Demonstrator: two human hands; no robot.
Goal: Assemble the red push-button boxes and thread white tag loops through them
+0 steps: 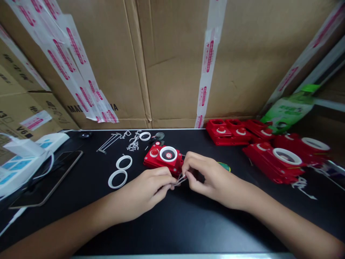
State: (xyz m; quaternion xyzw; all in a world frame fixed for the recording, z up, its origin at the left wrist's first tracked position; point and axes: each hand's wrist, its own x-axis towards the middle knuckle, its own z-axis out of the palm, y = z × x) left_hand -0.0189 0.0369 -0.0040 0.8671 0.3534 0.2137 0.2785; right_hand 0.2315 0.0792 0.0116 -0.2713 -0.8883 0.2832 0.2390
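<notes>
A red box [149,160] with a round knob and a white ring [169,154] around a dark disc lies on the black table in front of me. At its near right corner, my left hand [155,187] pinches a thin silvery chain [181,179]. The chain's other part runs to my right hand [205,172], whose thumb and forefinger are closed on it. My fingers partly hide the chain and the box's right end. Left of the box lie white rings [118,179], small pale chains [133,144] and thin metal rods [110,141].
Several similar red boxes [275,165] stand at the right, some with chains hanging off. Behind them leans a green bottle [291,108]. A phone [51,180] and a white power strip [24,162] with cables lie at the left. Cardboard [172,72] walls the back edge.
</notes>
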